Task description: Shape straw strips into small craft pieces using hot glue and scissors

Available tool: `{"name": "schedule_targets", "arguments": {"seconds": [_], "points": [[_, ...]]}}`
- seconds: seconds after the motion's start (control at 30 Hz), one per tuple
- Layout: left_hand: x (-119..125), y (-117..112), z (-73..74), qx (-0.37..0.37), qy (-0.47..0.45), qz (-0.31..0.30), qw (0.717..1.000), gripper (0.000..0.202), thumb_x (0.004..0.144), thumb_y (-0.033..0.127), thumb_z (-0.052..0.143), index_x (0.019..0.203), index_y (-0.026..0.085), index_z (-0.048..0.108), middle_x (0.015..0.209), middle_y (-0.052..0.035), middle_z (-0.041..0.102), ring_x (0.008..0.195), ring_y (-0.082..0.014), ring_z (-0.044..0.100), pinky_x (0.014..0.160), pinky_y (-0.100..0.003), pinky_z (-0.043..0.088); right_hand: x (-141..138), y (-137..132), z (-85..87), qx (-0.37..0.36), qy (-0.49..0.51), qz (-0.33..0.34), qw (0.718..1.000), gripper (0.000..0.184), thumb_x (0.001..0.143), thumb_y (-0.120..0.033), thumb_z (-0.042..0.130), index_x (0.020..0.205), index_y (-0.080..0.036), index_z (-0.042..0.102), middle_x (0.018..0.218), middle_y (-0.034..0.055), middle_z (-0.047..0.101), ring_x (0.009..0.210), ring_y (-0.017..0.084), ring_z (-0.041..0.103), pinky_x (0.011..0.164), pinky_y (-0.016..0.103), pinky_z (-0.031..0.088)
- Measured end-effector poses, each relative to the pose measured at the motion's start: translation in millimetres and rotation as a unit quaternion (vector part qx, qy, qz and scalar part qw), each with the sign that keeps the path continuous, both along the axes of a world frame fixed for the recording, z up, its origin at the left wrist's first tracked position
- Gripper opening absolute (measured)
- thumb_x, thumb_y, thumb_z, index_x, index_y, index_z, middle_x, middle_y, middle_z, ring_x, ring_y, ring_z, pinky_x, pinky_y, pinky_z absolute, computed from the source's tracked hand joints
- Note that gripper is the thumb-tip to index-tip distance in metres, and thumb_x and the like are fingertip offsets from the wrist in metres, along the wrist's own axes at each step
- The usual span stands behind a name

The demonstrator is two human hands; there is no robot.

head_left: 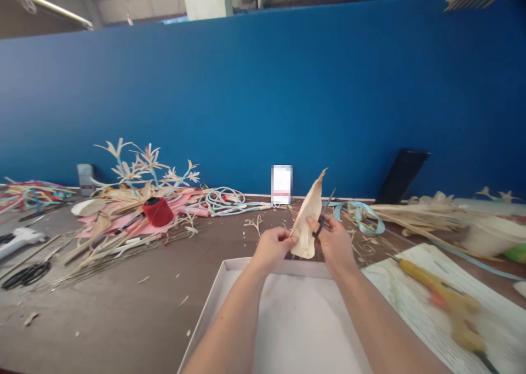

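A pale dried corn husk stands tilted above the far rim of a white box lid, its narrow tip pointing up. My left hand is closed on the husk's lower left edge, pinched between thumb and fingers. Black-handled scissors are in my right hand, blades pointing up beside the husk's right edge. The fingertips of that hand also touch the husk. Whether the blades are apart is too small to tell.
At left lie husk flowers, a red thread spool, more scissors and a white glue gun. Rightward are a yellow glue gun on printed paper, blue ribbon and a white bowl. A blue partition stands behind.
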State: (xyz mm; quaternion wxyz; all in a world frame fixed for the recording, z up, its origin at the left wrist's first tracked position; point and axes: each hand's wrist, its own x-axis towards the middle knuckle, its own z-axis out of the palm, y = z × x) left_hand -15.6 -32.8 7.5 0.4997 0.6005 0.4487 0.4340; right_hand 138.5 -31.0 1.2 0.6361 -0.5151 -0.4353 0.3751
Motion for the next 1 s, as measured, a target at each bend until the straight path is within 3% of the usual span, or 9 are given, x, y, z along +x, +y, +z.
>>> {"name": "schedule_targets", "arguments": {"seconds": [0.2,0.37,0.5,0.6,0.8,1.0], "points": [[-2,-4,9.4,-0.054,-0.072,-0.017,0.996,0.029,0.062,0.042,0.069,0.062,0.015,0.057,0.046,0.0050,0.044,0.040,-0.0049,0.033,0.041,-0.019,0.022,-4,-1,-0.8,-0.029,0.087,-0.016,0.996,0.043,0.068,-0.051,0.065,0.099,-0.023,0.057,0.078,0.0021,0.064,0.066,0.017,0.061,0.049,0.024,0.046],[-13,9,4.9,-0.034,-0.221,0.143,0.964,0.030,0.064,0.043,0.067,0.070,0.015,0.057,0.045,0.0066,0.045,0.038,-0.0038,0.034,0.039,-0.016,0.026,-14,-10,9.1,-0.067,0.046,0.094,0.992,0.039,0.071,-0.053,0.062,0.093,-0.022,0.058,0.076,0.0025,0.061,0.068,0.016,0.057,0.052,0.024,0.044],[-22,15,4.5,0.003,-0.235,0.237,0.943,0.028,0.066,0.040,0.066,0.075,0.015,0.057,0.045,0.0068,0.047,0.037,-0.0048,0.039,0.039,-0.017,0.031,-23,-17,13.9,-0.076,-0.036,0.175,0.981,0.036,0.071,-0.054,0.062,0.090,-0.022,0.059,0.070,0.0005,0.060,0.068,0.017,0.057,0.057,0.026,0.044],[-23,15,5.2,0.018,-0.229,0.285,0.931,0.026,0.068,0.039,0.063,0.075,0.015,0.056,0.048,0.0049,0.052,0.039,-0.0071,0.047,0.042,-0.019,0.040,-28,-22,13.1,-0.058,-0.095,0.218,0.970,0.036,0.069,-0.049,0.066,0.094,-0.023,0.059,0.076,0.0001,0.062,0.074,0.018,0.058,0.065,0.028,0.045],[-19,13,8.7,0.012,-0.244,0.306,0.920,0.021,0.070,0.034,0.060,0.075,0.015,0.054,0.050,0.0036,0.055,0.042,-0.0101,0.054,0.046,-0.023,0.047,-32,-26,6.2,-0.049,-0.201,0.209,0.956,0.036,0.068,-0.037,0.068,0.100,-0.024,0.060,0.083,0.0006,0.067,0.079,0.020,0.059,0.070,0.029,0.045],[-17,9,12.9,-0.004,-0.234,0.296,0.926,0.019,0.071,0.032,0.060,0.074,0.015,0.052,0.049,0.0027,0.056,0.043,-0.0114,0.056,0.045,-0.022,0.047,-31,-25,4.9,-0.042,-0.203,0.190,0.960,0.039,0.065,-0.034,0.069,0.102,-0.024,0.063,0.082,0.0009,0.068,0.077,0.020,0.060,0.068,0.029,0.046]]}}
